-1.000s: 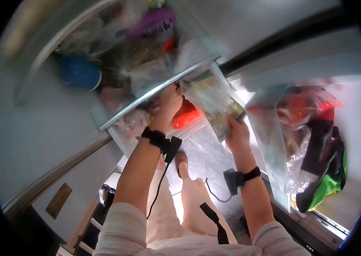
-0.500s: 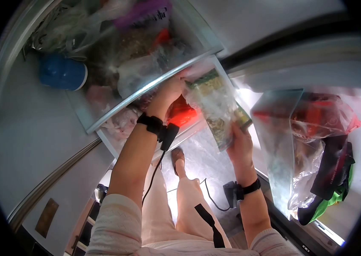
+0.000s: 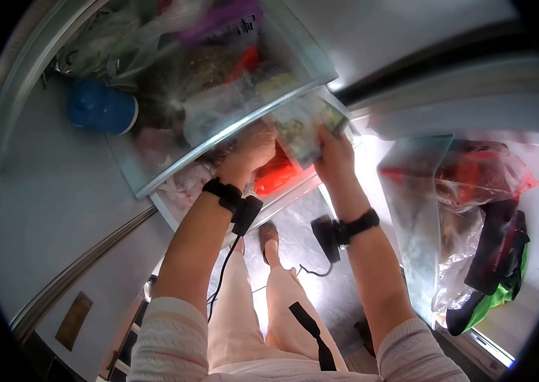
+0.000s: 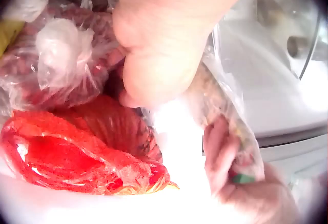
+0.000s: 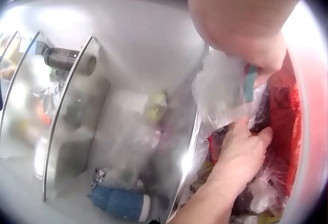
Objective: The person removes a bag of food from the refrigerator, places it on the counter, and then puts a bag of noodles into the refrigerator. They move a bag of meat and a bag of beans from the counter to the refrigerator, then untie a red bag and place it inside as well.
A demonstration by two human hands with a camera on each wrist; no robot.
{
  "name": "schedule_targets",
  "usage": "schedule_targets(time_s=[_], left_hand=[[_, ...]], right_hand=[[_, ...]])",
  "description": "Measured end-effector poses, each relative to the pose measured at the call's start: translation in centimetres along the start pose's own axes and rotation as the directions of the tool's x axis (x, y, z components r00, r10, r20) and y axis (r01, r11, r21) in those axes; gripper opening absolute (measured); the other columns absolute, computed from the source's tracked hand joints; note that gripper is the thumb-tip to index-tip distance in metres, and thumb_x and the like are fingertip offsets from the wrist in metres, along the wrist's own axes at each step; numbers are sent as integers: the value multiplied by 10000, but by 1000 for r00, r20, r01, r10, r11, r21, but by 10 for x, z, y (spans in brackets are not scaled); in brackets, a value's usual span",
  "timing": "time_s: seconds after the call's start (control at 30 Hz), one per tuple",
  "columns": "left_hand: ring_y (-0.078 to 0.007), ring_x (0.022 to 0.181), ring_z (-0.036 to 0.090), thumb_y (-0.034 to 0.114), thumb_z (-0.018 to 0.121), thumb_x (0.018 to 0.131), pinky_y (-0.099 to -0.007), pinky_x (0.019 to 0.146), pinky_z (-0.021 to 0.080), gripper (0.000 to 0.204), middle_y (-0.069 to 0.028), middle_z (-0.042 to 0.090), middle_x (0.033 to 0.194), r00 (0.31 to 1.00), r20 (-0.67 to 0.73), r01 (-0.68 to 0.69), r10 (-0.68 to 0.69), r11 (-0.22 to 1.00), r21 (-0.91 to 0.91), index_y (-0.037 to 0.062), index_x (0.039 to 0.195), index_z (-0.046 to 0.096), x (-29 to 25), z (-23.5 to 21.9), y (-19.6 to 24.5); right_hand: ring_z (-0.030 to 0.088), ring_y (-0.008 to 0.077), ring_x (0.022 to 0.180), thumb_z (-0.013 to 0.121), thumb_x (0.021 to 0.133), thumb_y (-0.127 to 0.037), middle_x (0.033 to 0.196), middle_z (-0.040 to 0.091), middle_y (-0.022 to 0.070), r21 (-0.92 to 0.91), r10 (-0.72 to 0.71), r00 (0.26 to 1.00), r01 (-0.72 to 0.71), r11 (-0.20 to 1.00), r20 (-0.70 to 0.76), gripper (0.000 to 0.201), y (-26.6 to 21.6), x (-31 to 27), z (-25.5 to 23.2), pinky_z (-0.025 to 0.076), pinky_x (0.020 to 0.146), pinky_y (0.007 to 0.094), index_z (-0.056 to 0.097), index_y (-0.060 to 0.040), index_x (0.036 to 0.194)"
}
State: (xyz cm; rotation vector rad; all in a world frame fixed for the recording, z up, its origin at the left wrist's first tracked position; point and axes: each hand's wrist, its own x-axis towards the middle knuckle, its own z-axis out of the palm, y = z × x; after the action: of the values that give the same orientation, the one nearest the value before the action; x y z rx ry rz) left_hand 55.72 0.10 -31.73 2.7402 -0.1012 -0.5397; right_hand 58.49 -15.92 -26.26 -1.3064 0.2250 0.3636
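Observation:
My right hand [image 3: 336, 156] grips a clear plastic bag of pale greenish food [image 3: 298, 130] with a dark green printed edge. The bag is tilted over the lower drawer [image 3: 311, 181], in front of the upper drawer's rim. Inside that lower drawer is my left hand [image 3: 257, 149], its fingertips hidden among bags. Beside it lies a red plastic bag [image 4: 77, 152]. A knotted clear bag of reddish food [image 4: 61, 60] sits further back in the left wrist view. From the right wrist view, the left hand's fingers reach in just below the held bag.
Above, the upper drawer [image 3: 231, 143] is pulled out, full of bagged food, with a purple bag [image 3: 225, 22] at its back. A blue tub [image 3: 101, 107] stands left of it. On the right, the door bin [image 3: 409, 242] holds red, clear and dark packages. Grey floor shows below.
The right hand has moved up and left with the food bag, bringing it over the lower drawer near the left hand. The left hand stays in the drawer with only a slight shift.

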Motion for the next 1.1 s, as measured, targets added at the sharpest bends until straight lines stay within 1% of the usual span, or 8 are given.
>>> schedule_targets(time_s=[0.2,0.27,0.53,0.67,0.83,0.9,0.97,1.1], left_hand=[[-331,897,567,128,530,725,-400,775,449,252,-215,591,924,971,-236,-65,-38,908,-414,3,936,588,1,22,-9],[-299,850,549,172,588,773,-326,782,431,286,-158,570,904,931,-222,-44,-289,515,-856,-5,992,538,-2,25,-12],[-332,973,505,342,674,729,-345,879,400,655,-218,494,1068,803,-565,-194,-188,814,-547,-23,1196,393,-10,-5,4],[-370,1009,480,369,683,699,-396,912,375,682,-240,473,1112,624,-773,-370,-118,826,-425,-16,1187,404,3,-12,7],[-366,1053,456,253,682,677,-391,920,370,640,-240,454,1155,710,-702,-374,-52,817,-439,-15,1188,405,6,-29,8],[-356,1079,453,179,672,675,-384,913,380,620,-245,443,1181,767,-641,-422,-28,730,-537,-18,1194,398,10,-24,4],[-345,1016,496,148,652,686,-382,858,411,519,-214,506,1112,657,-754,-393,-8,849,-352,8,1148,461,17,-15,-2],[-341,952,526,111,615,714,-386,818,424,407,-207,547,1029,455,-881,-278,-132,918,-282,14,1094,507,26,-11,3]], right_hand=[[541,185,747,520,818,-53,884,545,70,185,-74,992,55,981,98,239,52,51,23,471,677,344,489,10,1046],[556,234,846,486,822,-22,968,539,87,151,-52,994,37,988,97,284,58,63,28,478,741,396,457,-6,1105],[579,249,890,492,860,-131,1013,575,129,326,365,931,-346,880,6,245,19,87,69,493,731,358,528,-23,1076],[591,260,854,494,870,-157,986,585,138,96,72,979,-91,991,189,332,46,103,41,510,658,354,467,5,1158],[602,237,832,480,849,-219,1023,567,148,-299,97,995,-84,951,31,419,-2,54,48,508,616,313,407,17,1188],[583,289,893,522,824,-210,1091,540,172,-465,-2,1000,15,885,28,471,9,37,37,490,710,356,388,-8,1228],[514,339,1023,549,791,-201,1175,492,188,-786,-354,856,497,368,376,487,11,16,39,433,820,414,410,-28,1224],[403,343,1151,546,777,-234,1225,451,165,-839,-278,857,497,224,434,446,19,37,46,309,938,468,462,-51,1176]])
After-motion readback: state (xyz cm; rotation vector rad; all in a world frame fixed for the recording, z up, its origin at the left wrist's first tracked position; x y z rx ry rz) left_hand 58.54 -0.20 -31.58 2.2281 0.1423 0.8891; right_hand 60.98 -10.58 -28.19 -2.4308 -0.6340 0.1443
